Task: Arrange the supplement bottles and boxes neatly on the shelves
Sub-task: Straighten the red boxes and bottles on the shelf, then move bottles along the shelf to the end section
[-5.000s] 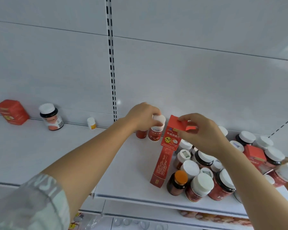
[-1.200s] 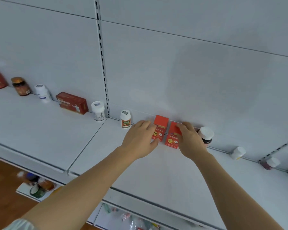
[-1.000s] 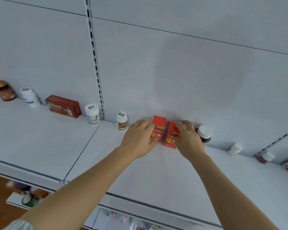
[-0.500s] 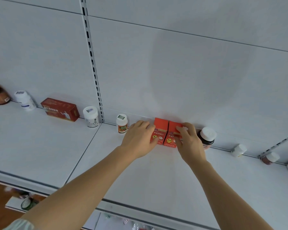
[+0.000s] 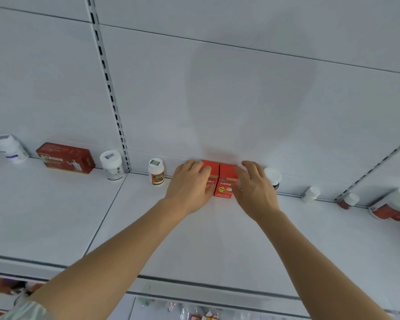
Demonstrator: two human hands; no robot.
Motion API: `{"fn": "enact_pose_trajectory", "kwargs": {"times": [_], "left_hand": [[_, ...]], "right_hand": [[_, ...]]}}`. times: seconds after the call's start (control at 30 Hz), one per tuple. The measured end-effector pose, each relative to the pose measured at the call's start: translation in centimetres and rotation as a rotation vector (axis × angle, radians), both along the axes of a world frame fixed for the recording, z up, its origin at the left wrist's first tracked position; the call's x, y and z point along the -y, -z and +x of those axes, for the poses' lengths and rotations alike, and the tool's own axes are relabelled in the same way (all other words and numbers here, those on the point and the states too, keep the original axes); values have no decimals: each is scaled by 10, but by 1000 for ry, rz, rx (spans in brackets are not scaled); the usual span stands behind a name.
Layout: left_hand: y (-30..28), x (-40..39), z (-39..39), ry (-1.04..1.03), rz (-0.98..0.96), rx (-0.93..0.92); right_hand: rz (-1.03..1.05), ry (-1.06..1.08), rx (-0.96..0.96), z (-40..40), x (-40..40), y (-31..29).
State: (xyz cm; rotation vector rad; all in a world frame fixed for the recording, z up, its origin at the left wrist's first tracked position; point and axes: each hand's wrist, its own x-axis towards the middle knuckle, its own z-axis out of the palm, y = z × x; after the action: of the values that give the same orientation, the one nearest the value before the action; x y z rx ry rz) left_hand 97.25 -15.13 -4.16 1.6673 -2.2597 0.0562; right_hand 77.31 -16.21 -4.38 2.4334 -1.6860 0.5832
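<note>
Two small red supplement boxes stand upright side by side at the back of the white shelf (image 5: 194, 239), touching each other. My left hand (image 5: 189, 188) lies over the front of the left red box (image 5: 209, 166), fingers flat against it. My right hand (image 5: 254, 190) presses with straight fingers on the right side of the right red box (image 5: 226, 181). Part of each box is hidden by my hands.
Along the back wall stand a small orange-label bottle (image 5: 156, 172), a white bottle (image 5: 112, 165), a wide red box (image 5: 65, 158) and another white bottle (image 5: 9, 148). Right of my hands are a dark white-capped bottle (image 5: 273, 176), a tiny white bottle (image 5: 311, 194), a red bottle (image 5: 349, 200) and a large bottle on its side (image 5: 393, 207).
The two red boxes have come together and moved back against the wall. My hands have flattened against them. The view has shifted slightly.
</note>
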Motion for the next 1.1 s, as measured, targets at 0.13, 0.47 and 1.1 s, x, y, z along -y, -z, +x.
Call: {"fn": "enact_pose_trajectory", "kwargs": {"times": [0.13,0.47,1.1], "left_hand": [[-9,-6,-21,24,-56,19],[-35,-52,-143,189,-149,-3],[-25,-187,-482,458,-77,22]], "right_hand": [[-20,38,-4,-19,-22,-10],[-63,228,-22,-124,-107,-29],[110,613,-70,-444,-306,-25]]}}
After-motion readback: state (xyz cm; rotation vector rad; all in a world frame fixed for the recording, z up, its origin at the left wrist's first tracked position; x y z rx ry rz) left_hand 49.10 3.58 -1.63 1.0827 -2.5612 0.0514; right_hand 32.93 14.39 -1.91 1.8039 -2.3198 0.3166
